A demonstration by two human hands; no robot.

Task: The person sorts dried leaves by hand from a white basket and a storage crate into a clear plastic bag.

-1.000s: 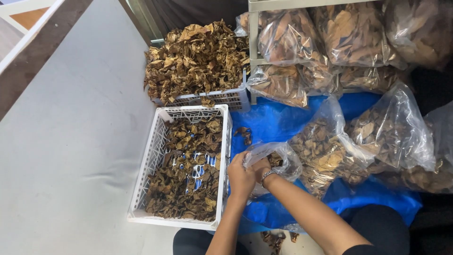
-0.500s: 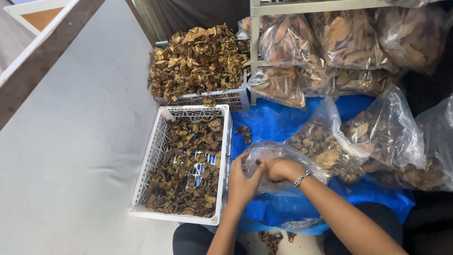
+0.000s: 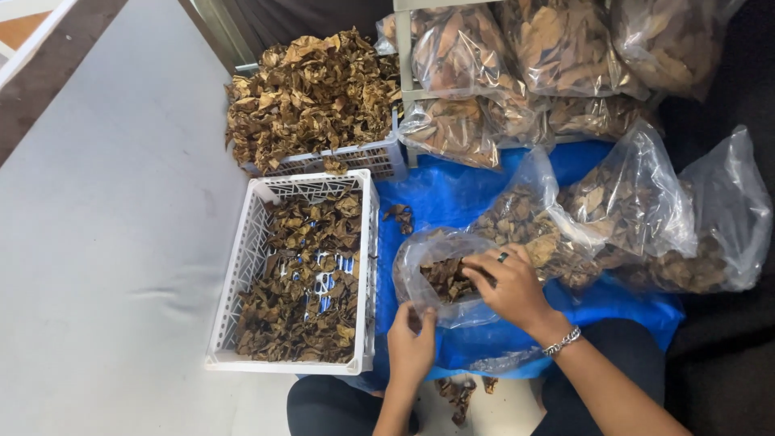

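White plastic crate (image 3: pixel 242 282): on the pale floor (image 3: pixel 105 242), partly filled with dried brown leaves, its base showing through.
Grey crate (image 3: pixel 355 157): behind the white one, heaped high with the same leaves.
Blue tarp (image 3: pixel 452 198): spread to the right of both crates, a few loose leaves on it.
Left hand (image 3: pixel 412 347): fingers clenched on the near edge of a small clear bag (image 3: pixel 428 270).
Small clear bag: on the tarp, just beside the white crate, mouth open, some leaves inside.
Right hand (image 3: pixel 508 287): fingertips inside the bag's mouth, pinched on leaves; ring and bracelet worn.
Large clear bags (image 3: pixel 646 210): leaf-filled, crowding close behind and right.
Further filled bags (image 3: pixel 557 48): stacked on a shelf at the back.
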